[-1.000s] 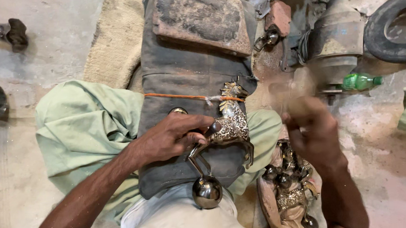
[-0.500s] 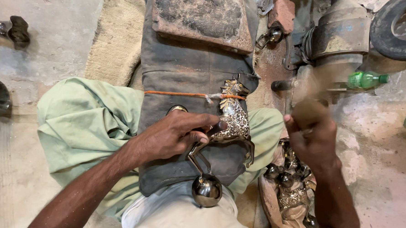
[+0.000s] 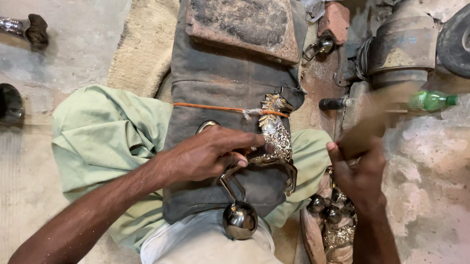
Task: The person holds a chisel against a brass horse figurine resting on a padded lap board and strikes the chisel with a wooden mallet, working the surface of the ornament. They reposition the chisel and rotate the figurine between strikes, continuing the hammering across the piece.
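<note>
Centrally, left hand (image 3: 209, 157) grips silver horse figurine (image 3: 274, 141) w/ ball base on grey cloth (image 3: 217, 80). Right hand (image 3: 359, 166) closed round a blurred tool (image 3: 374, 118).

A dusty concrete floor (image 3: 42, 72) carries everything. Directly on it lie a beige mat (image 3: 141, 46), a green plastic bottle (image 3: 431, 100), a black tyre (image 3: 461, 43), a round metal cup (image 3: 4, 103) and a reddish brick (image 3: 336, 21).
</note>
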`<state>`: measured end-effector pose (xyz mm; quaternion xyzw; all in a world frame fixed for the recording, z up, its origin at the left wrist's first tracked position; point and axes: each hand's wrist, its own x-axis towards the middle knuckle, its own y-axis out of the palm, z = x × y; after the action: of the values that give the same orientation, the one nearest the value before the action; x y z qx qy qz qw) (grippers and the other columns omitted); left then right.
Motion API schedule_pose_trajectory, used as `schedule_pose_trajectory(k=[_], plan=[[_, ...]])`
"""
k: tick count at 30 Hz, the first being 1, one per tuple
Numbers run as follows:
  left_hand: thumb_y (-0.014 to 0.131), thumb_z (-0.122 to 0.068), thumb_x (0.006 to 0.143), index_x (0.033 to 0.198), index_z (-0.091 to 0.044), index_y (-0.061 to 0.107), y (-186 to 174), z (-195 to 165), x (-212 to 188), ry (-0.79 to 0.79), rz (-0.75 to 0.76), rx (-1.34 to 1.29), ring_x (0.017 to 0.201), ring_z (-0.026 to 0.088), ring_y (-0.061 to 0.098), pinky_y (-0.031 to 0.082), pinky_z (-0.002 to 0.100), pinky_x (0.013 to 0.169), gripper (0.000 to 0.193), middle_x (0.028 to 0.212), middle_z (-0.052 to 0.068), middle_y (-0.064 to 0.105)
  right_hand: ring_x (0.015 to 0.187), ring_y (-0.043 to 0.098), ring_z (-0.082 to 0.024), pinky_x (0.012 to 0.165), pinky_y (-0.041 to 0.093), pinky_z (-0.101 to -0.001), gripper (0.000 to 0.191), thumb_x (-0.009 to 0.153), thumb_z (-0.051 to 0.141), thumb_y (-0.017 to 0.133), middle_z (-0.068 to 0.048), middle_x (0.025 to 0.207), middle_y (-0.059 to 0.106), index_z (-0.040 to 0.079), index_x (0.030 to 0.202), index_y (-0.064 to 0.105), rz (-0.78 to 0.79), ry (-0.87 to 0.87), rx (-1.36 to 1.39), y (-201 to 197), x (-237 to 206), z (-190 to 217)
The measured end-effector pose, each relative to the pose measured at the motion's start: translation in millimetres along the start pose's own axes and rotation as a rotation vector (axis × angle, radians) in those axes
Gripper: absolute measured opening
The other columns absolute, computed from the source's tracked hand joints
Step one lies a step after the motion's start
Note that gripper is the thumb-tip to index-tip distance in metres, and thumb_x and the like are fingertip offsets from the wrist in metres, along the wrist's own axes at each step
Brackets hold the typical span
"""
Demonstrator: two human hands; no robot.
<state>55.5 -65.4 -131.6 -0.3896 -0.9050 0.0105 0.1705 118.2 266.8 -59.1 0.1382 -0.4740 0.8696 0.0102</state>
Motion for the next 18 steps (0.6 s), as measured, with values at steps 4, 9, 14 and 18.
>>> schedule_pose_trajectory(k=[4,9,14,18], plan=[[0.074,-0.009,0.088,0.130,-0.007,0.061,-2.6,-7.3,2.8,-0.056,0.044,0.032,0.090,0.036,0.072,0.051,0.049,0.072,0.044,0.100,0.014,0.074,0.097,0.066,-0.027,0.091,0.055,-0.0403,0.048,0.075,-0.013,0.067,-0.012,0.104,0.068,0.007,0.117,0.055,-0.061,-0.179,-0.190,5.3,-2.7,-7.2],[0.071,-0.004,0.085,0.132,-0.009,0.062,-6.6,-13.8,9.3,-0.065,0.098,-0.002,0.087,0.033,0.075,0.054,0.046,0.069,0.049,0.103,0.012,0.076,0.099,0.065,-0.027,0.090,0.056,-0.0418,0.040,0.076,-0.012,0.067,-0.012,0.103,0.073,0.004,0.113,0.061,-0.007,-0.308,-0.498,11.7,-12.3,-14.6],[0.073,-0.004,0.084,0.134,-0.009,0.061,-8.5,-14.1,11.2,-0.078,0.126,0.016,0.086,0.034,0.074,0.053,0.047,0.068,0.052,0.101,0.014,0.076,0.091,0.065,-0.019,0.077,0.055,-0.0290,0.030,0.086,-0.004,0.071,-0.011,0.102,0.068,0.005,0.113,0.062,-0.102,0.155,0.026,18.4,-31.6,-2.5],[0.073,-0.005,0.086,0.133,-0.008,0.060,-10.7,-10.5,11.0,-0.091,0.152,0.011,0.082,0.032,0.075,0.051,0.047,0.068,0.049,0.090,0.014,0.073,0.098,0.065,-0.030,0.086,0.056,-0.0458,0.050,0.065,-0.020,0.060,-0.017,0.100,0.070,0.001,0.110,0.063,-0.108,-0.210,-0.369,20.5,-30.0,9.0]])
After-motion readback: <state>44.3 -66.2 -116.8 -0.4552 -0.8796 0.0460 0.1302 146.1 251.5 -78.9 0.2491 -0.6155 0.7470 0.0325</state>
